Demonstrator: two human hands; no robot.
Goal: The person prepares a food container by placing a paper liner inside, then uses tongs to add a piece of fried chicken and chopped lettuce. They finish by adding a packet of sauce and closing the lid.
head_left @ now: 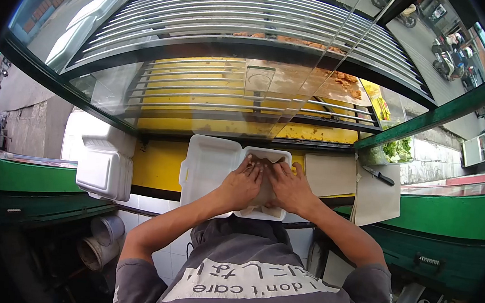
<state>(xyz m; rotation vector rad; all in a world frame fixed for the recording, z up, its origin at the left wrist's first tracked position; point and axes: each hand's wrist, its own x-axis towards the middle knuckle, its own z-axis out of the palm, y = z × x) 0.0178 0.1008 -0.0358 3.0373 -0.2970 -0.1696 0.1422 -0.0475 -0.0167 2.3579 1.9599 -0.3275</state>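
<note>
"How is the place being lit?"

"By daylight. A street (417,71) is being seen beyond the glass (107,96), parked motorbikes (450,61) being framed at right."

"And the furniture?"

"Metal slats (208,13) are being held by dark bars (205,48) above a yellow counter (159,165). The sides are being closed by green panels (449,207), and white tiles (150,203) are being shown below."
</note>
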